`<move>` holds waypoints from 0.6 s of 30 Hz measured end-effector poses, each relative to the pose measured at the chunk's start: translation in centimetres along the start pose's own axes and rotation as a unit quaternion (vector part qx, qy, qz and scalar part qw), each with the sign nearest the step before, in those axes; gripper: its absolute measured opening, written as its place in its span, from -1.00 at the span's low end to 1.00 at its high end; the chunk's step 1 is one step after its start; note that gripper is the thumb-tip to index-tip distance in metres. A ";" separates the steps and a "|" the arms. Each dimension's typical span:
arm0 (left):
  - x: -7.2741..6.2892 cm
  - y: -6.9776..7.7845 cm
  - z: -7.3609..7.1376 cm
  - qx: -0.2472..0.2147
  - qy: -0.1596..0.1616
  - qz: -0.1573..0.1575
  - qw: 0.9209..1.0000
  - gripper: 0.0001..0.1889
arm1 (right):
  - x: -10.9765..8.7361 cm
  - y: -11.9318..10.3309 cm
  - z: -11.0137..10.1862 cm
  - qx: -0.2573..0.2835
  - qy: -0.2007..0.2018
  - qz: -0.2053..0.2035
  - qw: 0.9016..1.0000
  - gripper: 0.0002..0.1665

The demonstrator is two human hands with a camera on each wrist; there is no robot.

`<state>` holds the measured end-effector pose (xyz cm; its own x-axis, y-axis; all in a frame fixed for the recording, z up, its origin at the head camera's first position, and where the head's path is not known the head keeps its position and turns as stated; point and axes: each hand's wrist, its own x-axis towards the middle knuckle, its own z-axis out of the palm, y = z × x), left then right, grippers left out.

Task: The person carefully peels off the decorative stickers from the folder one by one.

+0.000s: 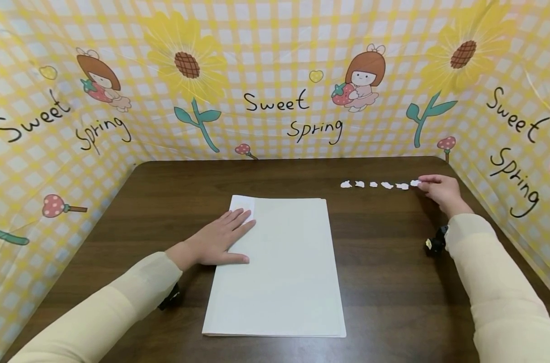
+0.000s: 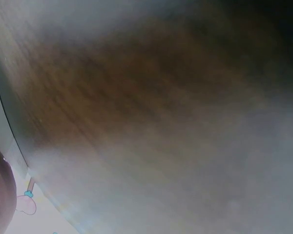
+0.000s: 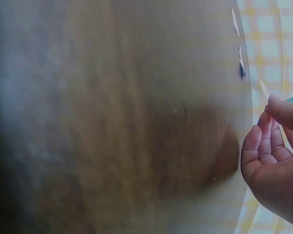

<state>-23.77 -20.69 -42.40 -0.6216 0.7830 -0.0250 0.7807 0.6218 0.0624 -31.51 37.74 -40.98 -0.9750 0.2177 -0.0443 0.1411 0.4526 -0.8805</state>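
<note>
My left hand (image 1: 218,237) lies flat with fingers spread on the left side of a stack of white paper sheets (image 1: 284,272). Its fingertips touch a smaller, brighter white piece of paper (image 1: 241,202) at the stack's top left corner. Far to the right, my right hand (image 1: 443,192) pinches a small torn paper scrap (image 1: 415,183) between thumb and fingers, at the right end of a row of several similar scraps (image 1: 373,184). In the right wrist view that pinched scrap (image 3: 263,88) sticks out past the fingertips. The left wrist view is mostly blurred.
A dark brown wooden table (image 1: 166,191) bears everything. Yellow checked cloth (image 1: 275,65) with flowers and lettering surrounds its back and both sides. Dark wrist devices (image 1: 436,243) sit under both sleeves.
</note>
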 end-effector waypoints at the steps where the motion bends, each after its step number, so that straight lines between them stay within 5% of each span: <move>1: 0.0 0.0 0.0 0.000 -0.001 0.000 1.000 -0.01 | 0.1 0.1 -0.1 -0.004 0.002 0.002 1.000 -0.52; 18: 0.0 0.0 0.0 0.000 0.003 0.000 1.000 -0.01 | 0.7 0.7 -0.2 -0.107 0.014 0.006 0.994 -0.58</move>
<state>-23.74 -20.72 -42.43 -0.6215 0.7832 -0.0186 0.7810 0.6213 0.0630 -32.09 38.35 -41.51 -0.9682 0.2473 -0.0377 0.1887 0.6233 -0.7589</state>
